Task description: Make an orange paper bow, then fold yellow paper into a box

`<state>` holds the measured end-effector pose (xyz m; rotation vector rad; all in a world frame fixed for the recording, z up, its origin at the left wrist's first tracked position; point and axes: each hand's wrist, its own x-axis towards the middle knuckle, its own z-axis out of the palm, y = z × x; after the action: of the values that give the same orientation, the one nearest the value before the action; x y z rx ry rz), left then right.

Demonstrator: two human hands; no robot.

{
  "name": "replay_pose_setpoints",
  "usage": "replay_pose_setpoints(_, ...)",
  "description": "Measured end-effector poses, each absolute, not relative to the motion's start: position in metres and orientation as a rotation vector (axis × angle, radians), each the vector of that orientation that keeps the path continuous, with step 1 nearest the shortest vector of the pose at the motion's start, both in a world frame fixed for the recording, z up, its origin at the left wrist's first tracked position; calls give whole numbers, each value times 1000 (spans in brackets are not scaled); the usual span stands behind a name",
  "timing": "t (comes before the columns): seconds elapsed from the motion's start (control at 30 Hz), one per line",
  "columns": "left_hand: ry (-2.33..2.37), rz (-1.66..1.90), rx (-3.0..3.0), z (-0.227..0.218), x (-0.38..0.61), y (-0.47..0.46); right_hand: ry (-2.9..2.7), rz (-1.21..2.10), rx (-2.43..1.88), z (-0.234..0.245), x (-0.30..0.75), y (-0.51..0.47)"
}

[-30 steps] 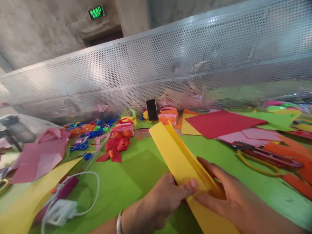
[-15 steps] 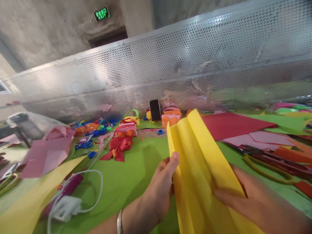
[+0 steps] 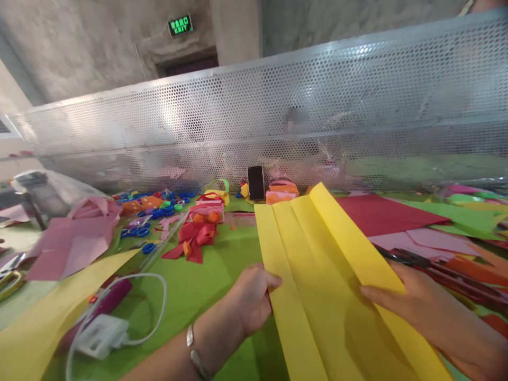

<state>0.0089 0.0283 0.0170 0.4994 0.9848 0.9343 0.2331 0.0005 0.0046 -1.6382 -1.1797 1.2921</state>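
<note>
A creased sheet of yellow paper (image 3: 317, 264) with several lengthwise folds is held up between my hands. Its left edge is pinched by my left hand (image 3: 254, 293), thumb on top and the other fingers curled beneath. On the opposite edge, my right hand (image 3: 408, 299) grips the folded-up flap, thumb on the inner face and fingers behind it, partly hidden. The sheet's lower end runs out of the picture. Under it lies a green table surface (image 3: 222, 264). Dark-bladed scissors (image 3: 420, 262) lie just beyond my right hand.
At the left are a glue gun (image 3: 115, 296), a white plug adapter (image 3: 102, 336) with cable and a pale yellow sheet (image 3: 75, 301). Red paper scraps (image 3: 196, 238), blue scissors (image 3: 137, 230) and a phone (image 3: 256, 183) stand farther back. Red paper (image 3: 389, 214) lies right, before a perforated metal screen (image 3: 238, 121).
My left hand has drawn the left flap outward and down, so the yellow paper is spread wider and flatter. My right hand still holds the right edge.
</note>
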Motion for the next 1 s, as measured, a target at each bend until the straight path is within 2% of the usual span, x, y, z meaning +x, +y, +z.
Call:
replay_pose_setpoints(0.63, 941, 890, 524, 9, 7, 30, -1172, 1413, -1654, -1, 242, 8)
replay_pose_setpoints(1.0, 1007, 798, 582, 10, 7, 27, -1531, 937, -1757, -10, 249, 14)
